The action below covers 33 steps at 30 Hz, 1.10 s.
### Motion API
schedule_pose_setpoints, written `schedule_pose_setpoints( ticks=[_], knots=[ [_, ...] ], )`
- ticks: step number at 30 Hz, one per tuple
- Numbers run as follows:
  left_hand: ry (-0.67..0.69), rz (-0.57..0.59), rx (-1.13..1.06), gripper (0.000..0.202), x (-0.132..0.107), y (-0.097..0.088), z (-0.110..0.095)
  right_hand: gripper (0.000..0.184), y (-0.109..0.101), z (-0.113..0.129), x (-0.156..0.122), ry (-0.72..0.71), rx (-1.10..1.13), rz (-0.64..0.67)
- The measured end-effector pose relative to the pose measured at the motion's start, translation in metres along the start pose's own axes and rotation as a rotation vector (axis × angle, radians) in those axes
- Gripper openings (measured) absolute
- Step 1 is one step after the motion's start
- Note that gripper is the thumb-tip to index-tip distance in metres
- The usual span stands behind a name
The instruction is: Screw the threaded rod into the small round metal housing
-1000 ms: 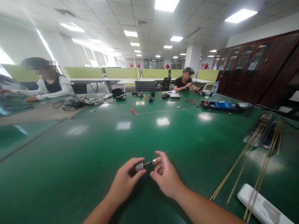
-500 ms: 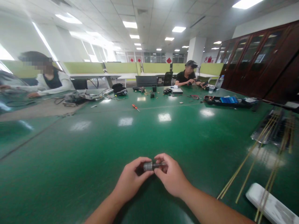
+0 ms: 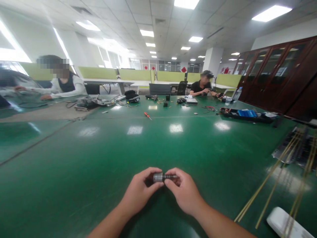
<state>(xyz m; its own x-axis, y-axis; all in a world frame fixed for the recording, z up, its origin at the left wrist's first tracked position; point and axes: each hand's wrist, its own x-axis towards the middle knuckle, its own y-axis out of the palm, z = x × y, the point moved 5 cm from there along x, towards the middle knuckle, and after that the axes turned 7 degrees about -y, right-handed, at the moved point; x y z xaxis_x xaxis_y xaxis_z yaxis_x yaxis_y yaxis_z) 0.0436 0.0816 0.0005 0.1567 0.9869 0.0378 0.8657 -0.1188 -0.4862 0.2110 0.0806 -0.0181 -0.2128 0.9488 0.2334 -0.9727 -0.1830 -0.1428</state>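
Observation:
A small grey metal cylinder with a thin dark stepped shaft [image 3: 158, 177] lies level between my hands, just above the green table [image 3: 119, 155]; its exact kind I cannot make out. My left hand [image 3: 138, 190] grips the wide cylindrical end between thumb and fingers. From the other side, my right hand [image 3: 187, 191] has its thumb and fingers closed around the shaft. The shaft's tip reaches in among the right fingers and is partly hidden.
Thin yellowish rods [image 3: 267, 181] lie at right over a white oblong object [image 3: 282, 221] and dark trays. An orange screwdriver [image 3: 147, 115] lies farther off. Beyond it are a black tray with blue material [image 3: 247, 114], small black parts, a cable pile [image 3: 91, 103] and seated people.
The camera view has turned slightly left and up. Both hands keep hold of the metal part, and a bit more of its shaft shows between the right fingers.

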Motion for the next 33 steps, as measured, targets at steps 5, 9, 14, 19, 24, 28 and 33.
schedule_pose_setpoints(
  ticks=[5, 9, 14, 19, 24, 28, 33],
  knots=[
    [0.024, -0.012, 0.021, 0.027, 0.0013, 0.0004, 0.0005, 0.015, -0.0001, -0.0045, 0.0003, 0.001, 0.009, 0.006],
    [0.032, -0.018, 0.019, 0.027, 0.0009, -0.0002, 0.0006, 0.015, -0.0008, -0.0058, -0.0005, 0.006, 0.014, 0.009],
    [0.018, -0.014, -0.004, 0.029, 0.0005, 0.0002, 0.0025, 0.015, -0.0018, -0.005, -0.0004, 0.021, 0.026, 0.011],
    [0.015, -0.016, -0.006, 0.029, 0.0011, 0.0008, 0.0048, 0.015, -0.0014, -0.0054, -0.0002, 0.02, 0.026, 0.017],
    [-0.005, -0.014, -0.03, 0.03, 0.0012, 0.0003, 0.0049, 0.015, -0.0016, -0.0038, -0.001, 0.017, 0.03, 0.023],
    [0.011, -0.025, 0.009, 0.03, 0.0008, -0.0005, 0.0005, 0.016, -0.002, -0.0012, -0.0012, 0.017, 0.024, 0.021],
    [0.022, -0.028, 0.014, 0.03, 0.0001, -0.0003, -0.0042, 0.017, -0.0026, 0.0003, -0.0013, 0.021, 0.022, 0.02]
  ],
)
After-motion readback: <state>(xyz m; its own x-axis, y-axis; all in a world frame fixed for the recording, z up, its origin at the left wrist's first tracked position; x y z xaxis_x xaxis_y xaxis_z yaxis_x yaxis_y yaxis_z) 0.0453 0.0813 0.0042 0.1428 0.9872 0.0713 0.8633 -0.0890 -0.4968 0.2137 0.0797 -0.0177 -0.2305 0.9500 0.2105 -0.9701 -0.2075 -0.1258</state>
